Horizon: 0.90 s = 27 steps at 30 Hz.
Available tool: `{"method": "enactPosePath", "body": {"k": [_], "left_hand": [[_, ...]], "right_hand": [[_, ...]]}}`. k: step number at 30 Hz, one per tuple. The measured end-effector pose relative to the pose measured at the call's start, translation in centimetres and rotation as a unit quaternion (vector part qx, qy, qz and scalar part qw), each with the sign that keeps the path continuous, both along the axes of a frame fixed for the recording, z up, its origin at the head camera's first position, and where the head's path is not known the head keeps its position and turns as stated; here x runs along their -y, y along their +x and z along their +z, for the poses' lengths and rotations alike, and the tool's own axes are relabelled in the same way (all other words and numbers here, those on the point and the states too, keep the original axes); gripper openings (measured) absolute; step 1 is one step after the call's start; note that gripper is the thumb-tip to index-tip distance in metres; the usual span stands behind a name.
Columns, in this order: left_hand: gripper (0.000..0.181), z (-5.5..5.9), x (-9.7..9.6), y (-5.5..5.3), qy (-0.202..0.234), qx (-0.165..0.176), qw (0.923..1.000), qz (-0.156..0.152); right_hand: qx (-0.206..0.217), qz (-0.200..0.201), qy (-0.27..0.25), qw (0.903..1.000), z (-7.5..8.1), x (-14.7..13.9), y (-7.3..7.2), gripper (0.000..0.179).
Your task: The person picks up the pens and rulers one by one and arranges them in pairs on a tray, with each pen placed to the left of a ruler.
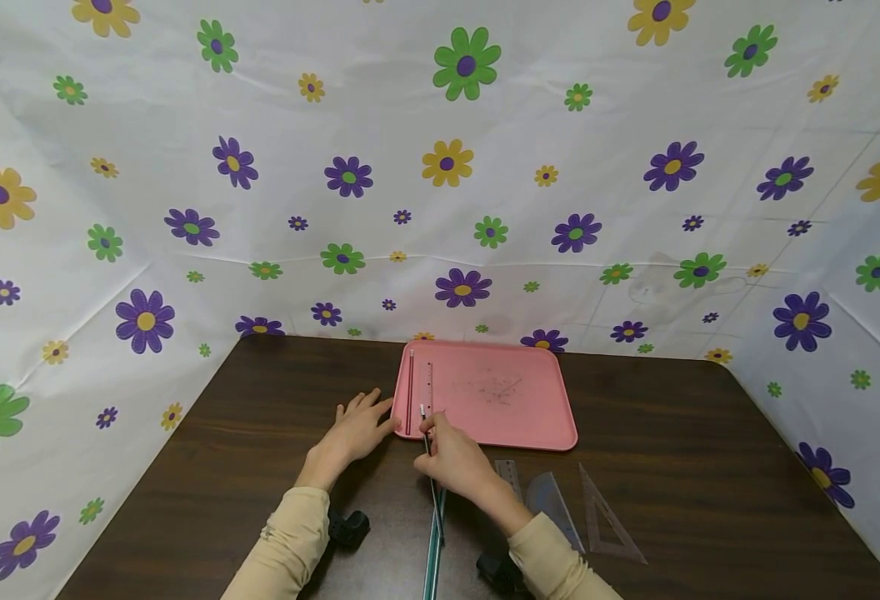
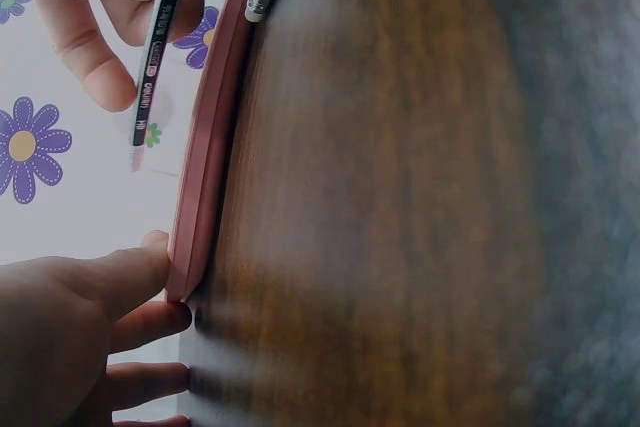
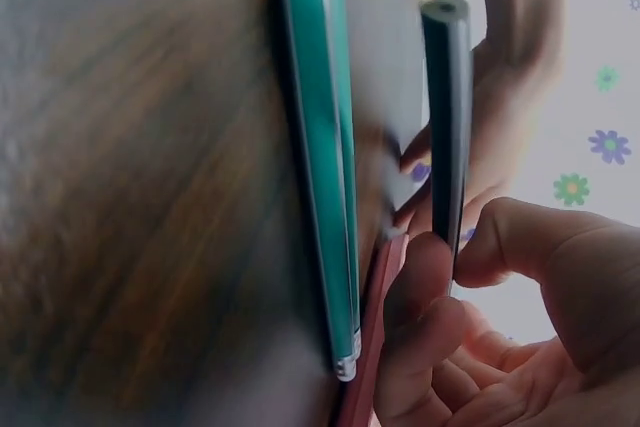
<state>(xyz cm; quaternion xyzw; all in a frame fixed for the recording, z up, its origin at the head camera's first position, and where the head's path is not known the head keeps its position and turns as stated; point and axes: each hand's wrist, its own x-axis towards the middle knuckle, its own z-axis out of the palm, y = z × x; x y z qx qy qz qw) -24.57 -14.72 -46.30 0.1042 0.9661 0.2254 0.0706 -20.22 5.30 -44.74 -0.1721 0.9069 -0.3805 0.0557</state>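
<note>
My right hand (image 1: 458,458) pinches a black pencil (image 3: 448,97) between thumb and fingers, over the front left part of a pink tray (image 1: 515,429). The pencil's pale eraser end points toward the tray, and its flat unsharpened end faces back. At the tray's left front corner, my left hand (image 1: 353,433) rests with its fingers spread and its thumb touching the rim. A dark red pencil (image 1: 410,392) lies lengthwise inside the tray along its left side. Beside it is a small see-through ruler (image 1: 429,383). Green pencils (image 3: 320,147) with white erasers lie on the table below my right hand.
To the right of my right forearm lie a grey ruler (image 1: 507,475), a clear protractor (image 1: 551,500) and a clear set square (image 1: 591,525). The dark wooden table (image 1: 710,450) meets a flowered cloth (image 1: 530,192) behind the tray and at both sides.
</note>
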Motion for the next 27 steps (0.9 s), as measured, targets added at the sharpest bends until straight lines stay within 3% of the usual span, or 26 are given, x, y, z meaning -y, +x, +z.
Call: {"method": "enactPosePath", "body": {"k": [18,27], "left_hand": [[0.055,-0.4,0.0,-0.3,0.004,-0.001,1.0,0.006],[0.054,-0.3,0.0,-0.1,0.0,-0.003,1.0,0.001]], "right_hand": [[-0.008,-0.031,-0.025,0.9992,0.2,-1.2,-2.5,0.046],[0.012,-0.05,-0.028,0.9983,-0.1,-1.9,-3.6,0.043]]}}
